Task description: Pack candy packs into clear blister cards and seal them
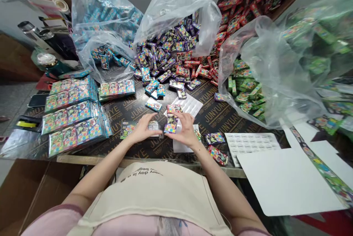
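Note:
My right hand is closed around a small purple candy box, its thumb at the near edge and fingers at the far edge. A red candy box sits against the purple one's far end. My left hand rests over a flat green-and-grey pack, thumb and forefinger spread apart. That pack is partly hidden under the hand. Just beyond my fingers lies a blue candy box. Beneath and beside my right hand are white sheets.
Plastic bags spill blue, purple and green boxes; red boxes pile behind. Wrapped multipacks are stacked at left. A label sheet and white card lie right. The table edge is near my apron.

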Motion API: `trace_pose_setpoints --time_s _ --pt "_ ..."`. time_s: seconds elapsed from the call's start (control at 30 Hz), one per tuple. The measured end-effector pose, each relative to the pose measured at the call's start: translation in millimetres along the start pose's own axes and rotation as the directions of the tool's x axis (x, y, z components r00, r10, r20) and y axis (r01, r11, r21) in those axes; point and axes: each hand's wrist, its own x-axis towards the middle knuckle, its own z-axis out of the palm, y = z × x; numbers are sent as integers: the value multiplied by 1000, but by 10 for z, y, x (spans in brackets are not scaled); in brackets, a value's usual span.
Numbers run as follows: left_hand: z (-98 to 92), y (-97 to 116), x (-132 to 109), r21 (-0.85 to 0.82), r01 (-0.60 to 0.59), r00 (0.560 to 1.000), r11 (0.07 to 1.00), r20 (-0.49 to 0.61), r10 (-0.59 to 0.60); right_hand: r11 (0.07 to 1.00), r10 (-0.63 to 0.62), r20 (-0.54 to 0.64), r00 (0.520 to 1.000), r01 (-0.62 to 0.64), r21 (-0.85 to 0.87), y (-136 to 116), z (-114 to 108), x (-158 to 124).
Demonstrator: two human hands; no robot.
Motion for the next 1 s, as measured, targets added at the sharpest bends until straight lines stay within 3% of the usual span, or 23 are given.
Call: trace_pose_setpoints --time_s 0.1,0.2,0.33,0.5,0.67,0.73,0.87,1.0 --pt "-57 -185 -87 453 -156 983 878 161 91 994 16 15 1000 -14 -106 147 79 -127" --pt "-32 -266 -137 573 -198 974 795 208 93 990 -12 78 997 23 -141 142 185 -225" --pt "-25 -195 -159 499 -226 972 837 176 158 995 -71 146 987 79 -52 59 239 -215" --pt "-100 -142 -170 350 -205 977 914 135 167 982 -149 159 976 127 141 44 126 -101" --pt "-98 -135 -135 296 -150 989 943 24 149 996 -84 -25 996 84 25 -17 62 -80" --pt "-79 -120 -131 275 -151 989 949 49 142 995 -83 -7 997 83 46 -30 60 -75" --pt "-58 -120 -146 258 -158 984 953 123 130 986 -105 147 984 84 142 -20 69 -76" --pt "-59 -150 -116 284 -110 994 952 31 106 997 34 51 998 -38 73 -91 121 -142"
